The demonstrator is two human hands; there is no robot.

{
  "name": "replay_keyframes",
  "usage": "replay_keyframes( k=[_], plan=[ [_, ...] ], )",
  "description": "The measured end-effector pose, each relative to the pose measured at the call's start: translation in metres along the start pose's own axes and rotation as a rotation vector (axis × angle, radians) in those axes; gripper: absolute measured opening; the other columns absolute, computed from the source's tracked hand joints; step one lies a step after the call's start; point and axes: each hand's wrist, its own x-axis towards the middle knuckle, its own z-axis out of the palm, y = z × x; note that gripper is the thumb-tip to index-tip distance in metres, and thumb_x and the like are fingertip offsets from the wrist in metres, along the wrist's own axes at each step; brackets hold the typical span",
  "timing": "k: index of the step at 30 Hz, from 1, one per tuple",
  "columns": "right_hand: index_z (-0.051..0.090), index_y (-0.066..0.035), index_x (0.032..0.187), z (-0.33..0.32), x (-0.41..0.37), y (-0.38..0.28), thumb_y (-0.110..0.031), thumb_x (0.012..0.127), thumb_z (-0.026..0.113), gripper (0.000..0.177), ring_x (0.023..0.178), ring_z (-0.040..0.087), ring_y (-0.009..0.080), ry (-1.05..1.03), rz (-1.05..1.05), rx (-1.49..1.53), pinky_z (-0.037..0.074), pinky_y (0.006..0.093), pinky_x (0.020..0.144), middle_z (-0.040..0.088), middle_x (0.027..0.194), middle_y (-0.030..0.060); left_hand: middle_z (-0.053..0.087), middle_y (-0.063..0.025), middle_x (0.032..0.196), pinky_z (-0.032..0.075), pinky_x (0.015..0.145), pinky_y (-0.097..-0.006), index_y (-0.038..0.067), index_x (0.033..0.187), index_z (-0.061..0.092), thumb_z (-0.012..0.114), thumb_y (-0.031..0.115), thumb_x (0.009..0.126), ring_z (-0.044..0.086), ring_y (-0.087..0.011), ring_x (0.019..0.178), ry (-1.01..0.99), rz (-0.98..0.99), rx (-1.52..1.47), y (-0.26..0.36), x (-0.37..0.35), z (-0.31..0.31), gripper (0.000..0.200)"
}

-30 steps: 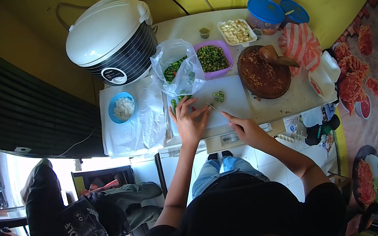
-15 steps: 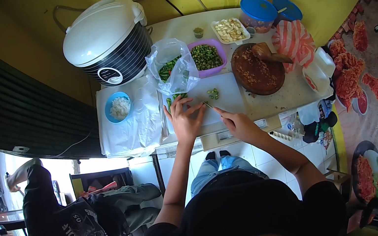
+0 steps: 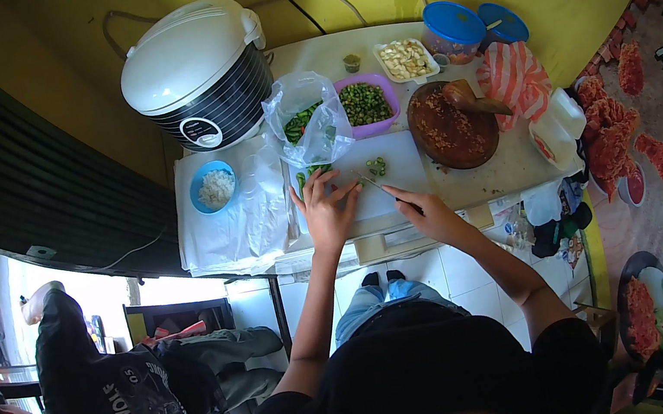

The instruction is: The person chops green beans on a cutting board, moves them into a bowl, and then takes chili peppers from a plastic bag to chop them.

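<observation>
My left hand [image 3: 328, 215] rests on the white cutting board [image 3: 402, 156], its fingertips pressed on a small green piece [image 3: 359, 187] that looks like chili. Several whole green chilies [image 3: 314, 173] lie just beyond those fingers, partly hidden. In my right hand [image 3: 429, 215] is a knife [image 3: 376, 183] gripped by its handle, the blade angled left over the board close to my left fingertips. A small heap of cut green pieces [image 3: 377, 167] sits beyond the blade. Behind the board stand a clear plastic bag [image 3: 311, 136] of green chilies and a purple bowl [image 3: 390, 98] of chopped green pieces.
A rice cooker [image 3: 193, 63] and a blue bowl [image 3: 196, 196] of rice stand left. Right are a round mortar [image 3: 452, 143] with its pestle [image 3: 476, 101], a striped bag [image 3: 513, 76] and blue-lidded tub [image 3: 454, 21]. A person [image 3: 125, 390] sits at the lower left.
The knife blade has moved slightly away from my left fingertips and turned flatter. The cut pieces are now bunched closer together. My right hand has shifted slightly right and nearer to me.
</observation>
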Motion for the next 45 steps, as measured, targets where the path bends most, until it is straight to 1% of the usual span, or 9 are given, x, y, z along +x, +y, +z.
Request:
replay_keyframes(
  k=[6, 9, 12, 15, 20, 24, 27, 33, 45],
  plan=[
    [0.046, -0.013, 0.147, 0.004, -0.008, -0.006, -0.017, 0.103, 0.049, 0.044, 0.064, 0.036, 0.0102, -0.020, -0.027, 0.029, 0.039, 0.0259, 0.063, 0.036, 0.067, 0.0017, 0.062, 0.0004, 0.120, 0.014, 0.114, -0.0633, 0.025, 0.093, 0.079, 0.078, 0.036, 0.078, 0.047, -0.0244, 0.129, -0.008, -0.034, -0.004, 0.002, 0.001, 0.000, 0.018],
    [0.047, -0.013, 0.146, 0.005, -0.007, -0.002, -0.015, 0.103, 0.050, 0.044, 0.068, 0.037, 0.0075, -0.040, 0.020, 0.015, 0.039, 0.0229, 0.064, 0.043, 0.074, -0.0008, 0.062, -0.0001, 0.119, 0.014, 0.114, -0.0635, 0.024, 0.093, 0.079, 0.079, 0.035, 0.078, 0.047, -0.0246, 0.129, -0.005, -0.046, -0.008, 0.001, 0.001, 0.001, 0.019],
    [0.047, -0.012, 0.146, 0.005, -0.006, 0.002, -0.015, 0.103, 0.050, 0.044, 0.068, 0.037, 0.0075, -0.028, 0.001, 0.021, 0.039, 0.0226, 0.065, 0.044, 0.075, -0.0009, 0.063, -0.0005, 0.118, 0.015, 0.114, -0.0638, 0.023, 0.091, 0.079, 0.080, 0.033, 0.077, 0.048, -0.0250, 0.128, 0.019, -0.062, -0.038, 0.003, 0.001, -0.001, 0.017],
    [0.045, -0.014, 0.147, 0.007, -0.006, 0.001, -0.017, 0.103, 0.049, 0.044, 0.063, 0.035, 0.0095, -0.010, -0.031, 0.028, 0.038, 0.0265, 0.061, 0.035, 0.067, 0.0015, 0.063, -0.0007, 0.117, 0.015, 0.113, -0.0643, 0.022, 0.089, 0.080, 0.080, 0.030, 0.077, 0.049, -0.0255, 0.128, 0.023, -0.063, -0.065, 0.001, 0.001, -0.001, 0.015],
    [0.046, -0.013, 0.147, 0.008, -0.006, 0.012, -0.018, 0.103, 0.048, 0.044, 0.062, 0.035, 0.0093, 0.001, -0.072, 0.002, 0.039, 0.0265, 0.062, 0.036, 0.066, 0.0019, 0.064, -0.0002, 0.116, 0.015, 0.113, -0.0653, 0.022, 0.085, 0.080, 0.081, 0.028, 0.076, 0.050, -0.0254, 0.127, 0.020, -0.077, -0.075, 0.002, 0.003, -0.002, 0.011],
    [0.046, -0.011, 0.147, 0.005, -0.009, -0.006, -0.018, 0.104, 0.048, 0.044, 0.062, 0.035, 0.0084, -0.041, 0.033, 0.058, 0.038, 0.0256, 0.061, 0.038, 0.066, -0.0010, 0.064, 0.0008, 0.117, 0.015, 0.113, -0.0654, 0.022, 0.084, 0.080, 0.081, 0.028, 0.075, 0.050, -0.0253, 0.127, 0.013, -0.075, -0.076, 0.001, 0.001, 0.000, 0.010],
    [0.046, -0.010, 0.147, 0.005, -0.006, 0.002, -0.020, 0.104, 0.048, 0.043, 0.063, 0.034, 0.0070, -0.037, -0.014, 0.101, 0.038, 0.0243, 0.061, 0.040, 0.069, -0.0044, 0.064, 0.0012, 0.117, 0.015, 0.113, -0.0655, 0.023, 0.083, 0.080, 0.082, 0.027, 0.074, 0.050, -0.0254, 0.127, 0.006, -0.069, -0.079, 0.001, 0.001, 0.000, 0.010],
    [0.047, -0.010, 0.146, -0.006, 0.000, -0.004, -0.022, 0.104, 0.048, 0.043, 0.065, 0.033, 0.0052, -0.138, 0.213, 0.254, 0.036, 0.0236, 0.059, 0.041, 0.072, -0.0046, 0.064, 0.0013, 0.117, 0.015, 0.113, -0.0660, 0.023, 0.082, 0.080, 0.082, 0.025, 0.073, 0.051, -0.0255, 0.126, -0.007, -0.065, -0.097, 0.001, 0.003, -0.001, 0.010],
    [0.046, -0.007, 0.145, 0.004, 0.009, -0.005, -0.018, 0.104, 0.049, 0.043, 0.067, 0.033, 0.0058, -0.088, 0.071, 0.138, 0.034, 0.0212, 0.060, 0.039, 0.074, -0.0053, 0.062, 0.0001, 0.113, 0.013, 0.113, -0.0660, 0.021, 0.082, 0.080, 0.081, 0.027, 0.075, 0.051, -0.0258, 0.125, 0.024, -0.083, -0.058, 0.006, 0.002, -0.003, 0.010]
  ],
)
